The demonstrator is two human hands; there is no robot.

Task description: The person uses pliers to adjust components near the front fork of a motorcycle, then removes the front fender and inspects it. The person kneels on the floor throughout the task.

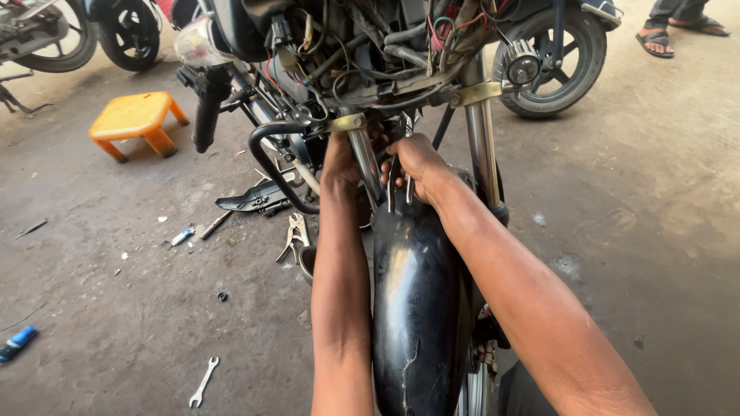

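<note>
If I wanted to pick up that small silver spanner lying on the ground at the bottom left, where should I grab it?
Take the small silver open-ended spanner by its slim middle shank, pinching across the narrow width from directly above. It lies flat on the bare concrete floor, tilted diagonally, so nothing can slip under it; the wider jawed ends are harder to pinch. Nothing crowds it.

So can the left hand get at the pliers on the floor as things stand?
Probably yes: the left hand is up at the fork tube, but the pliers lie uncovered on the floor just below, left of the forearm.

One head-worn view looks steeply down and forward, close over the black front mudguard (416, 308); concrete floor (116, 308) fills nine o'clock, perhaps another motorcycle's wheel (551, 62) at one o'clock.
</note>
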